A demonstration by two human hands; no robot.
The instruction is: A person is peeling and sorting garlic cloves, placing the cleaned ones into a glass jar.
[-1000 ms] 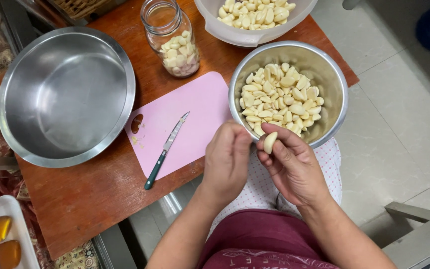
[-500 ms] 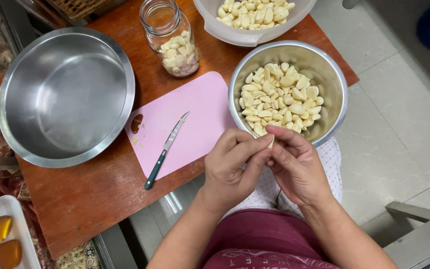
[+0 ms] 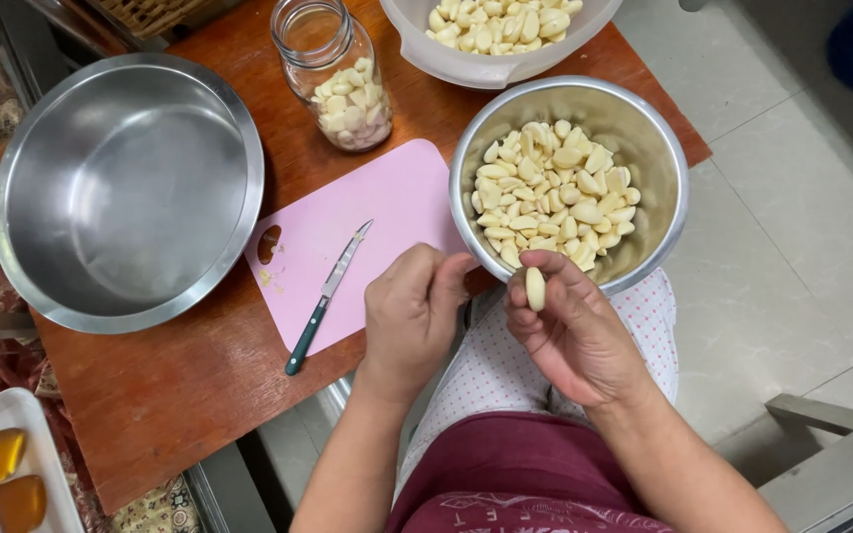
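Garlic clove (image 3: 535, 289) pinched in right hand (image 3: 575, 331) fingertips near steel bowl (image 3: 659, 133), left hand (image 3: 410, 316) curled, holding nothing visible; best keep grip light, clove over bowl.

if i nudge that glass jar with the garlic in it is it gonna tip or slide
The glass jar is tall for its base and less than half full of cloves, so the weight sits low; a low nudge would probably slide it on the smooth wooden table rather than tip it. A push near the rim might rock it. Being glass, it likely breaks if knocked off.
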